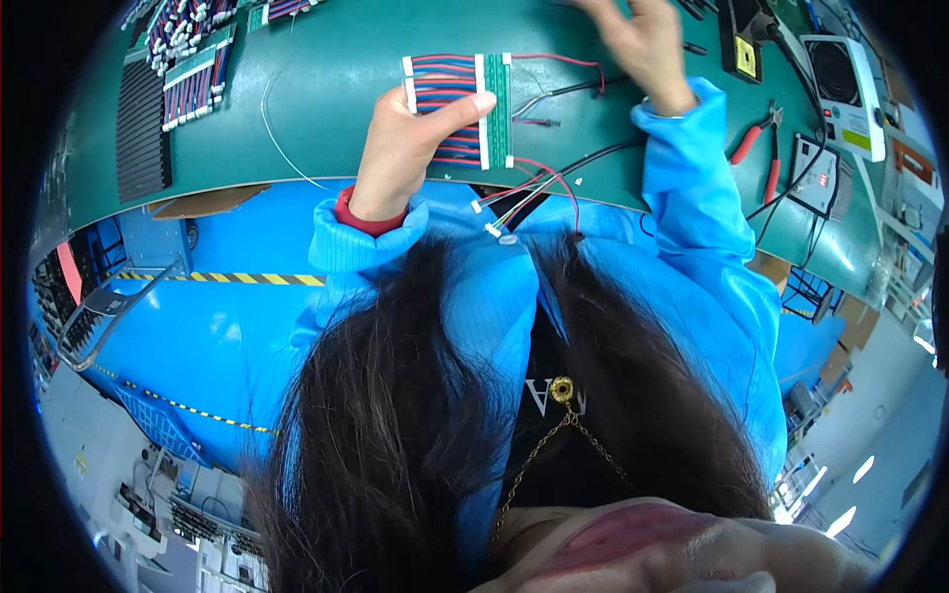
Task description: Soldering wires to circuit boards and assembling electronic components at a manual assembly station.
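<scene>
A green circuit-board strip with red, blue and black wires is over the green worktop, near its front edge. The left hand clasps it, thumb on top, other fingers hidden. The right hand is beyond, fingertips out of frame; their spread and any hold I cannot tell. Red-handled cutters lie farther right.

Red-handled pliers, yellow-black striped tape

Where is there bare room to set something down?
Bare patches of the green benchtop lie between the thin pale wire and the left hand, and beyond the held green board. It is crowded at upper left with cable bundles and black strips, and right of the board with loose cables.
</scene>
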A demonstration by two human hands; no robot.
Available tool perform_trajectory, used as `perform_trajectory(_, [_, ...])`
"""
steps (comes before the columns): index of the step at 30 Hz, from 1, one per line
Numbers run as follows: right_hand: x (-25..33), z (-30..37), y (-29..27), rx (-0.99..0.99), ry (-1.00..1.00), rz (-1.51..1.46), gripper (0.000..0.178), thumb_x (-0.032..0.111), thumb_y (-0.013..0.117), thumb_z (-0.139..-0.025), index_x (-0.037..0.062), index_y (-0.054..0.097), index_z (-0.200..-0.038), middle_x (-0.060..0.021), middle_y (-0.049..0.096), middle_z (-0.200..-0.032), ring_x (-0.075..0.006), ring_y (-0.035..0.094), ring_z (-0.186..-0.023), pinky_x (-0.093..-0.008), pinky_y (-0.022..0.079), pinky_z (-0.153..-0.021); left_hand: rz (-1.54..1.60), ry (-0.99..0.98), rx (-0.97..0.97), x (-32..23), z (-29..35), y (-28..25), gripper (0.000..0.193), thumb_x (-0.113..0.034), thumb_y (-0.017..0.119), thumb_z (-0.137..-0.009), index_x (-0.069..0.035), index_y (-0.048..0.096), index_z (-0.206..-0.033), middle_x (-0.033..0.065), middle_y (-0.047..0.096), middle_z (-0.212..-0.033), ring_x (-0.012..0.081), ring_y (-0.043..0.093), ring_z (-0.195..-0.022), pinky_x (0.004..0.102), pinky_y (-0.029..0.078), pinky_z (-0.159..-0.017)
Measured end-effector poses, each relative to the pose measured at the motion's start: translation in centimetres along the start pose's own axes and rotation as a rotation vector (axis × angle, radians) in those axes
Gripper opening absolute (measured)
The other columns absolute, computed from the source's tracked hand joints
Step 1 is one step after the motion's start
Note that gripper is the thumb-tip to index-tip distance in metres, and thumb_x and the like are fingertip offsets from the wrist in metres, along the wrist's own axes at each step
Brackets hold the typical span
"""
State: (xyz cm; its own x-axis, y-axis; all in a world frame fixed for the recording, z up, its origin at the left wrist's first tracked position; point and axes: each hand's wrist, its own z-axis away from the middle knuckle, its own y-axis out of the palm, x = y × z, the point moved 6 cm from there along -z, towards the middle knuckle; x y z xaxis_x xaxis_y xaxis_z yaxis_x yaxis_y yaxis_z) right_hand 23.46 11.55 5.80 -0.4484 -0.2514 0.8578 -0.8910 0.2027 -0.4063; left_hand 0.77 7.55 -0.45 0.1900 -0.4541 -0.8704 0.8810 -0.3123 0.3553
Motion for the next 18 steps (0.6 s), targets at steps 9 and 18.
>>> perform_trajectory(9, [-0.4,3.7,-15.3,-0.038,0.063,-1.085,0.025,0.023,0.053,-0.096,0.0018,0.059,-0.109,-0.0010,0.047,-0.077,-0.0197,0.049,-0.088,-0.0364,0.041,-0.088,0.120,0.027,-0.024,0.4,-0.5,0.3,0.026,-0.010,0.072,-0.083,-0.001,0.065,-0.107,0.0084,0.070,-0.094,0.0156,0.068,-0.080,0.0295,0.057,-0.073])
perform_trajectory(18, [1.3,9.2,-4.5,0.466,0.347,-0.143,0.019,0.019,0.057,-0.096,0.0011,0.061,-0.095,0.0008,0.059,-0.085,-0.0075,0.053,-0.080,-0.0248,0.044,-0.071,0.106,0.073,0.019,-1.4,-0.3,1.7,0.022,-0.011,0.066,-0.088,-0.002,0.065,-0.108,0.0074,0.069,-0.099,0.0149,0.068,-0.087,0.0296,0.056,-0.077])
